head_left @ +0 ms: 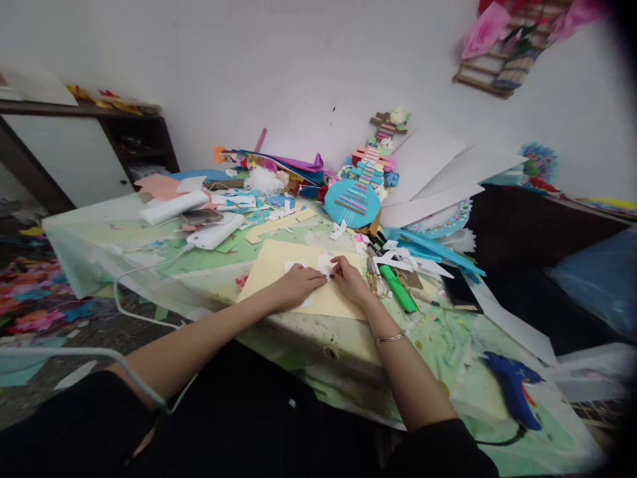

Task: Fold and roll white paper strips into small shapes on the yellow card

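A pale yellow sheet (271, 265) lies at the table's near edge, under both of my hands. My left hand (298, 287) rests on it, fingers stretched toward the right and lying flat over a white paper piece (307, 301). Close by on the right, my right hand (351, 282) has bent fingers, with thumb and forefinger at a small white paper cutout (326, 263). That cutout is between the two hands, its lower part covered by fingertips. A thin bracelet (391, 338) circles my right wrist.
Right of my hands are a green marker (398, 289), scissors (373, 273) and a dark phone (460, 289). A blue glue gun (515, 388) lies farther right. Behind stands a blue paper lute (352, 202). A white power strip (216, 231) and its cable are on the left.
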The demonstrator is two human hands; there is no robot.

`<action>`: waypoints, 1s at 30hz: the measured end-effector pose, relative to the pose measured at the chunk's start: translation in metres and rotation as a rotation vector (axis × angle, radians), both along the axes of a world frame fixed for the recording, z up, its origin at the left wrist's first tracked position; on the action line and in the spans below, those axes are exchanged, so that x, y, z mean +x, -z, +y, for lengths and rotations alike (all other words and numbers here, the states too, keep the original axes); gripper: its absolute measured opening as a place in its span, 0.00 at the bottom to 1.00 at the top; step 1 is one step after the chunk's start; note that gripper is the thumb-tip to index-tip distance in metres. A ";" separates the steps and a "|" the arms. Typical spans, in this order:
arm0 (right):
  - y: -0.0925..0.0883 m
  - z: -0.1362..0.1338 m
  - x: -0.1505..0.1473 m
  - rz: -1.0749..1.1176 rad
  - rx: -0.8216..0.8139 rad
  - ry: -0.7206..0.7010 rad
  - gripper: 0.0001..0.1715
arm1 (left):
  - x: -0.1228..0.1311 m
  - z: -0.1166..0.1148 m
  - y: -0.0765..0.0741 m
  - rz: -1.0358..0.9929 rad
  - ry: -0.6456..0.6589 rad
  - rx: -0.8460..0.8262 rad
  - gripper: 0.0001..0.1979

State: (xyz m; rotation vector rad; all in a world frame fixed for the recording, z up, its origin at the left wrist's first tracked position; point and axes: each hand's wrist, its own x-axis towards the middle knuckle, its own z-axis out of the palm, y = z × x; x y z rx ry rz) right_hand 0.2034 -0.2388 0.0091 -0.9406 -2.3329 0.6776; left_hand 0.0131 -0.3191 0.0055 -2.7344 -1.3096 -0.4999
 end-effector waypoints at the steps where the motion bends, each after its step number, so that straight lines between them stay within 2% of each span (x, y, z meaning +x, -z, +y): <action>1: 0.001 0.001 0.000 0.006 -0.006 0.001 0.18 | 0.000 0.000 0.000 0.006 -0.006 0.001 0.19; 19: 0.002 0.003 -0.002 -0.040 0.001 0.045 0.15 | 0.001 -0.003 -0.006 -0.023 -0.024 -0.045 0.17; 30: 0.002 0.004 -0.001 -0.058 0.035 0.055 0.14 | 0.000 0.001 0.000 -0.030 -0.012 -0.015 0.16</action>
